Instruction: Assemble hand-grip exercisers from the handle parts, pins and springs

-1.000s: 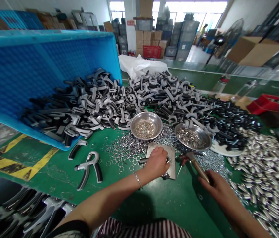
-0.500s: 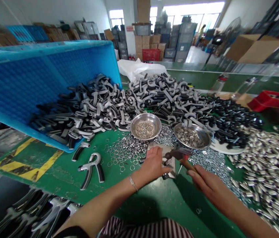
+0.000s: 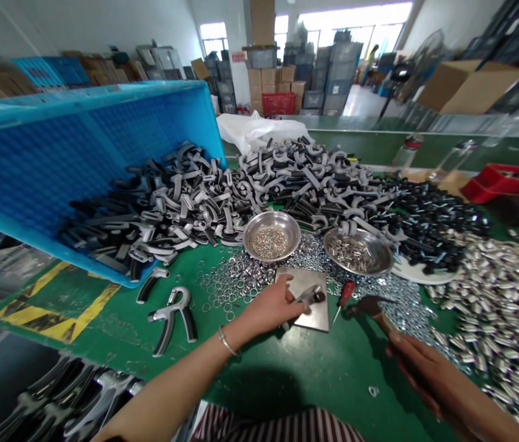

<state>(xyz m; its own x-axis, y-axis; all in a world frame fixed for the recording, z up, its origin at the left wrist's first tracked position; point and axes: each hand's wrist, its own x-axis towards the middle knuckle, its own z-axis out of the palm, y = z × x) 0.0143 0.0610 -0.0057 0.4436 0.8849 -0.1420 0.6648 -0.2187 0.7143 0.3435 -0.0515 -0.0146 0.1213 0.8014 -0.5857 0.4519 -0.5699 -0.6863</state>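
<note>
My left hand (image 3: 272,305) is closed around a gray hand-grip handle (image 3: 309,296), pressing it down on a square steel plate (image 3: 303,281); my fingers wrap over it and its dark end sticks out past them toward the plate's right side. My right hand (image 3: 420,380) is closed on the wooden handle of a small hammer (image 3: 366,305), its head out beyond the plate's right edge, not touching the plate as far as I can tell. A red-handled screwdriver (image 3: 346,293) lies just right of the plate. A steel bowl of small rings (image 3: 272,216) and a steel bowl of short metal sleeves (image 3: 381,248) sit beyond the plate; loose metal rings (image 3: 226,276) are scattered over the green tabletop (image 3: 323,362) around them. Heaps of gray-and-black handles (image 3: 305,178) spill from a tipped blue crate (image 3: 79,147); an assembled hand gripper (image 3: 171,319) lies left of my left hand; a large heap of silver sleeves (image 3: 494,307) covers the right side.
</note>
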